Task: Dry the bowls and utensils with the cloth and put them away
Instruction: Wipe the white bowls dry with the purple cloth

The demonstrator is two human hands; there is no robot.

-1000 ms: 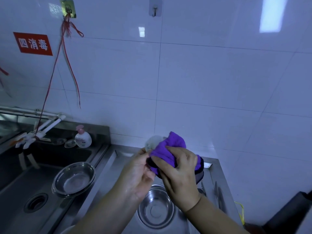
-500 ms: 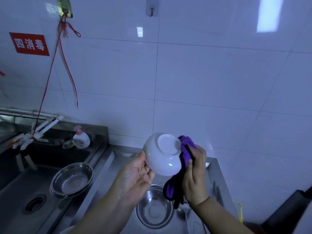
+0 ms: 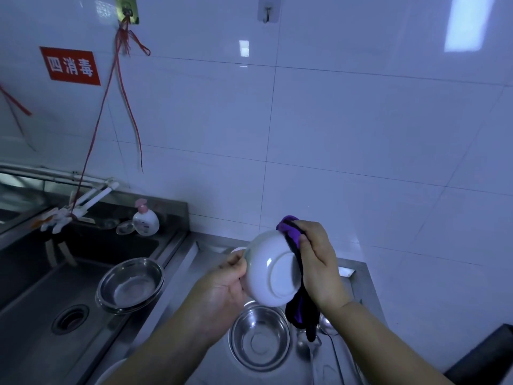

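Note:
I hold a white bowl (image 3: 270, 269) up over the steel counter, its underside and foot ring turned toward me. My left hand (image 3: 222, 287) grips its left rim. My right hand (image 3: 316, 262) presses a purple and black cloth (image 3: 294, 240) against the bowl's right side, and the cloth's loose end hangs down below the bowl. Directly beneath stands a steel bowl (image 3: 259, 337) on the counter. Metal spoons (image 3: 319, 345) lie to its right, partly hidden by the cloth.
A stack of steel bowls (image 3: 130, 284) leans in the sink (image 3: 41, 301) at left, near the drain (image 3: 69, 319). A soap pump bottle (image 3: 145, 220) stands on the sink's back ledge. White tiled wall behind; a dark object (image 3: 488, 354) sits at the lower right.
The cloth was wrapped over the bowl a second ago. The bowl is now uncovered and turned so its base faces me, with the cloth held against its right side.

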